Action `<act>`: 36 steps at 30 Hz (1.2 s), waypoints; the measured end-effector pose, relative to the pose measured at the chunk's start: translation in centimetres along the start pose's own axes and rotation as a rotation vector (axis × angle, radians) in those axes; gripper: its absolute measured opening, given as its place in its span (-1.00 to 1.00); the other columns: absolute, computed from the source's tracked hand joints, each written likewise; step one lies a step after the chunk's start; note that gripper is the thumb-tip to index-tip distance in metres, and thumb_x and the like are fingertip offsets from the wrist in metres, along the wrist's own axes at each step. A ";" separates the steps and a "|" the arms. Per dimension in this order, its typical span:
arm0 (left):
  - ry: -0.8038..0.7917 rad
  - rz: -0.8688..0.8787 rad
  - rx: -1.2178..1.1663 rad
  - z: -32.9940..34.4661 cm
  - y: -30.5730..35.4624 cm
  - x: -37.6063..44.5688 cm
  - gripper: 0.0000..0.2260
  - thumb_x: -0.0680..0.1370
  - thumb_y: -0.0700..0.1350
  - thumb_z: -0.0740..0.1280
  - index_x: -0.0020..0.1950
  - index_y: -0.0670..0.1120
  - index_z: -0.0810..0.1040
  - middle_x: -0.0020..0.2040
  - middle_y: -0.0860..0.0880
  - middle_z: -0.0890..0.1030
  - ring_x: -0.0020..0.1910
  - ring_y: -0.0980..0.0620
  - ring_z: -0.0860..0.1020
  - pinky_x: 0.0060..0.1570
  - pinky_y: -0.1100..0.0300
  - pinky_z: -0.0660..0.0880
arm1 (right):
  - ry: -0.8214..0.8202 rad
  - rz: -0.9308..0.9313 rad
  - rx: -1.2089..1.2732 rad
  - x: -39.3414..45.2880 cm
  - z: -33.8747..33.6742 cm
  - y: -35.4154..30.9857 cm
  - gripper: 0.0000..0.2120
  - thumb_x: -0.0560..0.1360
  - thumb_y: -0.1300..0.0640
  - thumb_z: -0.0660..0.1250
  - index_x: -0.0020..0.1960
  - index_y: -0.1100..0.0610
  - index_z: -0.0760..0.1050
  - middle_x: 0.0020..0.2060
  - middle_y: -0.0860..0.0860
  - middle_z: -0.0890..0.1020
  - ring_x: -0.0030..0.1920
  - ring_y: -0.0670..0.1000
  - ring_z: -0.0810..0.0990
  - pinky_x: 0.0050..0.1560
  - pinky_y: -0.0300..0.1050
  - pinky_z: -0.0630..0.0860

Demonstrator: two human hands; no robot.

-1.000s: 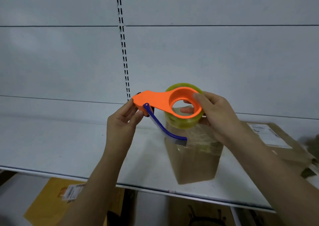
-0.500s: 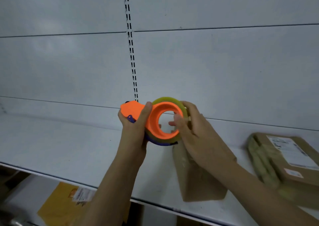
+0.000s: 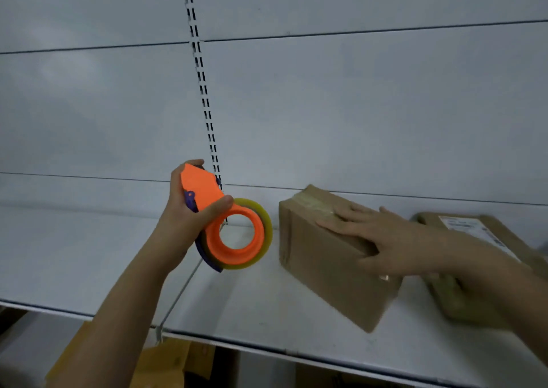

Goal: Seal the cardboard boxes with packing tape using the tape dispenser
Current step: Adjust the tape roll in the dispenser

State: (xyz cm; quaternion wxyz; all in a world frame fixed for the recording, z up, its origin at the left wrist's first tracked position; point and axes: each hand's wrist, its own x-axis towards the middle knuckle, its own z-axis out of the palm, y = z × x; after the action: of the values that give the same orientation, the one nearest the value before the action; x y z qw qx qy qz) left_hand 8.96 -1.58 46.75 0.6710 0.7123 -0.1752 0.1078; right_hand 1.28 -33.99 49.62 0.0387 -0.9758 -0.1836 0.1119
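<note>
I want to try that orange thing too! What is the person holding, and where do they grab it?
The left hand grips the tape dispenser by its orange handle. The right hand holds nothing; it lies flat on the cardboard box.

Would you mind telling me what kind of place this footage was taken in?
Probably a stockroom or parcel packing area: a white metal shelf with a slotted upright, labelled cardboard parcels on it, and a tape dispenser in hand.
</note>
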 end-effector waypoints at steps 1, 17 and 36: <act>-0.064 0.006 0.043 0.0 0.1 0.0 -0.27 0.26 0.11 0.56 0.36 0.26 0.31 0.17 0.08 0.60 0.03 0.06 0.63 -0.06 0.19 0.59 | -0.033 -0.038 0.048 -1.1 -0.4 1.1 -0.23 0.56 0.03 0.27 0.41 -0.56 -0.15 0.55 -0.29 -0.02 0.53 -0.21 -0.08 0.56 0.14 -0.14; -0.397 0.128 0.458 4.2 2.8 -5.5 -0.22 0.36 0.03 0.60 0.38 0.43 0.21 0.27 0.16 0.36 0.07 0.12 0.58 -0.01 0.18 0.59 | 0.554 -0.065 0.555 1.3 -2.4 -9.9 -0.62 0.42 -0.29 0.36 0.17 -0.16 0.51 -0.01 -0.25 0.63 -0.08 -0.29 0.61 -0.06 -0.39 0.51; -0.127 0.401 0.851 5.0 0.2 -7.3 0.20 0.34 0.15 0.58 0.49 0.34 -0.42 0.30 0.20 0.23 0.16 0.15 0.39 0.03 0.26 0.44 | 0.301 0.088 1.417 2.7 -1.4 -9.6 -0.81 0.45 0.16 0.49 0.00 0.24 0.65 -0.14 0.09 0.73 -0.15 0.03 0.71 -0.17 -0.21 0.62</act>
State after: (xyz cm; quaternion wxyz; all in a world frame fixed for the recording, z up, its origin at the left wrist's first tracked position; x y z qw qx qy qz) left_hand 1.81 -5.84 43.77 0.2736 0.8812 -0.2902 0.2538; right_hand 0.68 -24.12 51.55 0.6822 -0.7276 -0.0203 0.0699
